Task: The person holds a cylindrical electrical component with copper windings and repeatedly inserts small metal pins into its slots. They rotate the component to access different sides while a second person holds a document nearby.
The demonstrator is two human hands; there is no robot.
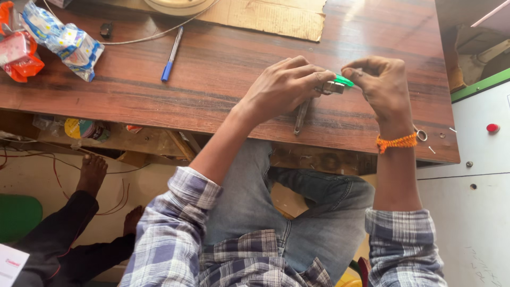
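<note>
A reddish-brown wooden table (223, 69) with a streaked grain fills the upper part of the head view, and a white cabinet (473, 175) with a small red button (493, 128) stands at its right end. At the far edge of the table lies a flat sheet of brown cardboard (271, 18). A blue and white ballpoint pen (172, 54) rests at a slant on the bare wood, near a thin pale cable (143, 38). Crumpled plastic packets in blue, white and red (48, 42) sit at the table's left end.

The left hand (284, 87) is closed around a small metal tool (330, 88), whose long thin handle (300, 118) points down toward the table's near edge. The right hand (380, 85), with an orange thread band (397, 142) on its wrist, pinches a small bright green piece (343, 81) between thumb and fingers; this piece meets the tool's head between the two hands, just above the tabletop.

Below the table edge show blue jeans (297, 212) and plaid shirt sleeves (175, 234). At lower left another person's bare foot (91, 172) and dark trouser leg (58, 234) rest on the floor beside thin red wires (114, 204).
</note>
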